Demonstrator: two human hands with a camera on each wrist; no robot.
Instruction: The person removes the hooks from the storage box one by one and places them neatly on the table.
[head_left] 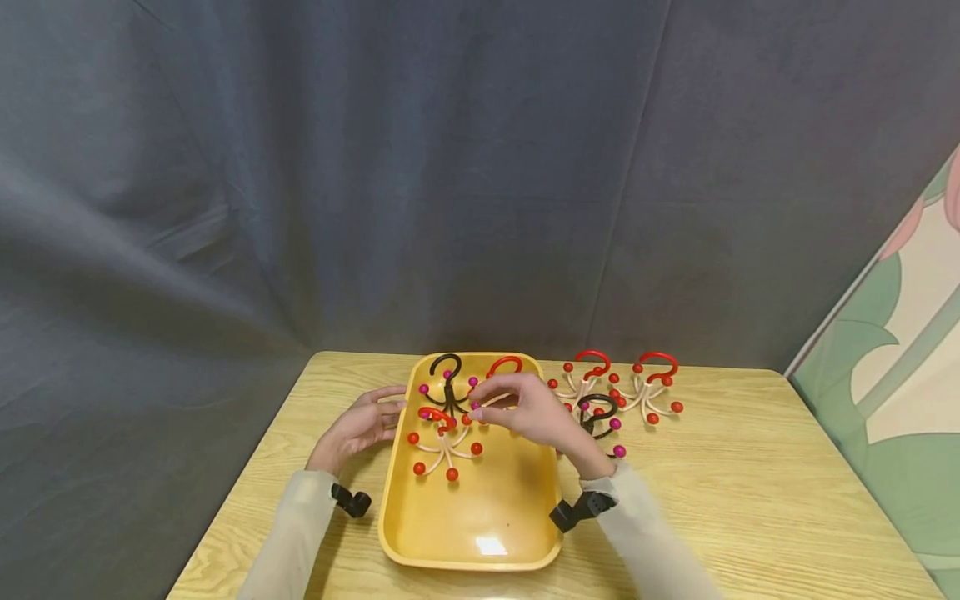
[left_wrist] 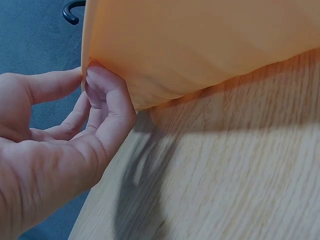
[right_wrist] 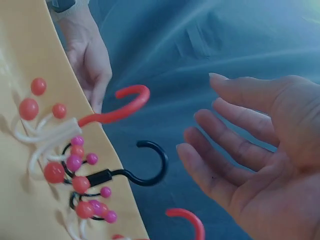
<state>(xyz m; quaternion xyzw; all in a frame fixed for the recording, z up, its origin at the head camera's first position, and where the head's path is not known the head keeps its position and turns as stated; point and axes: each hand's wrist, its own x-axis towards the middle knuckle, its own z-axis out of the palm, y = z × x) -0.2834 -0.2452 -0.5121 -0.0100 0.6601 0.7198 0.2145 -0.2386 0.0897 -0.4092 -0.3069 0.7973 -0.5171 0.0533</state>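
Observation:
My left hand (head_left: 363, 427) is at the left side of a yellow tray (head_left: 495, 517); in the left wrist view its thumb and curled fingers pinch the rim. My right hand (head_left: 528, 410) hovers over the tray's right side, fingers loosely bent around nothing. Inside the tray lies a red-hooked hanger (head_left: 442, 437) with white, ball-tipped arms, its hook upward. Behind it is a black-hooked hanger (head_left: 448, 397) with magenta balls. Another red hook (head_left: 506, 360) shows at the tray's back, its arms mostly hidden by my right hand.
To the tray's right on the wooden table (head_left: 735, 467) stand two red-hooked hangers, one with its hook (head_left: 592, 353) nearer the tray and one with its hook (head_left: 662, 356) farther right. A black-hooked hanger (head_left: 600, 399) lies in front, partly behind my right wrist. A dark curtain (head_left: 480, 183) hangs behind.

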